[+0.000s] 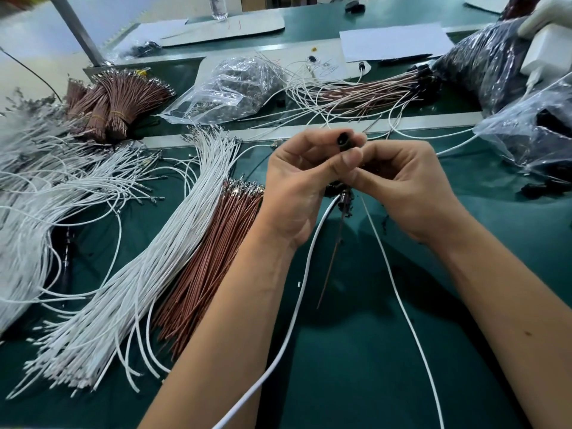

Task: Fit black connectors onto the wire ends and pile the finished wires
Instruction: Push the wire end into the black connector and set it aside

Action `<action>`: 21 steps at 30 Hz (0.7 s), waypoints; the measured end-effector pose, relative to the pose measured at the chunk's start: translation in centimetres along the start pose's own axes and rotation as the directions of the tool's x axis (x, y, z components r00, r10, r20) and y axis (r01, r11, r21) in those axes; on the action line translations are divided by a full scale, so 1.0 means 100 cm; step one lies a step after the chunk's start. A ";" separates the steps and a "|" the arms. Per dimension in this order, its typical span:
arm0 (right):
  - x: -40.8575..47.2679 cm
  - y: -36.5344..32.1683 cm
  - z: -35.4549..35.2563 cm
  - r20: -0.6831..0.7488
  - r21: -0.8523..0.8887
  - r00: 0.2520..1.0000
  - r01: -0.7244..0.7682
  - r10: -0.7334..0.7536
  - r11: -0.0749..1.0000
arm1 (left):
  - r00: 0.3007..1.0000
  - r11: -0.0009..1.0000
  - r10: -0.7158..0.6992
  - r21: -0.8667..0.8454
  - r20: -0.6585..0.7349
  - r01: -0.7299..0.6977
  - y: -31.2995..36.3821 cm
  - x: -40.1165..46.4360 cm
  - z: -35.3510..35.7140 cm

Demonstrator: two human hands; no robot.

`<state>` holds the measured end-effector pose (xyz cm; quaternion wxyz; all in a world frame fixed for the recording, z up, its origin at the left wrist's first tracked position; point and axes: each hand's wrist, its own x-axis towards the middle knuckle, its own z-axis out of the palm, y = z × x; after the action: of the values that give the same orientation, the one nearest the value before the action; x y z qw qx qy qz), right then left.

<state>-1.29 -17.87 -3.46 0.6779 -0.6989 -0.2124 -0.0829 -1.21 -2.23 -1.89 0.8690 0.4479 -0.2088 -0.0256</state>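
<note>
My left hand point(297, 184) pinches a small black connector point(346, 139) between thumb and fingers above the green mat. My right hand point(405, 187) is pressed against it from the right, fingers curled, holding wires. Below the hands hang a white wire point(297, 298), a second thinner white wire point(402, 305) and a brown wire point(332, 258). Another black connector point(342, 193) shows just under the palms. Loose white wires point(148, 258) and brown wires point(210, 258) lie in bundles to the left. A pile of wires with black ends point(371, 91) lies at the back right.
Tied brown wire bundles point(108, 100) stand at the back left beside tangled white wires point(46, 168). A clear bag of metal parts point(229, 88) lies behind the hands. Bags of black connectors point(532, 134) sit at the right. A white-gloved hand point(544, 17) shows at top right.
</note>
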 end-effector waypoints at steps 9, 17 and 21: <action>0.001 -0.004 0.007 -0.034 0.122 0.996 -0.077 0.082 0.990 | 0.968 0.977 -0.188 -0.132 -0.169 0.167 -0.005 0.001 0.000; 0.001 -0.003 0.009 -0.138 0.057 0.959 -0.242 0.248 0.969 | 0.890 0.952 -0.270 0.035 -0.367 0.304 -0.008 0.005 -0.007; 0.000 -0.001 0.014 -0.165 0.055 0.963 -0.207 0.214 0.977 | 0.874 0.951 -0.293 -0.020 -0.388 0.310 -0.012 0.005 -0.007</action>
<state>-1.57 -16.48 -3.47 0.7112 -0.6953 -0.0798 -0.0658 -0.27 -2.50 -3.04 0.8686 0.4895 0.0382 -0.0673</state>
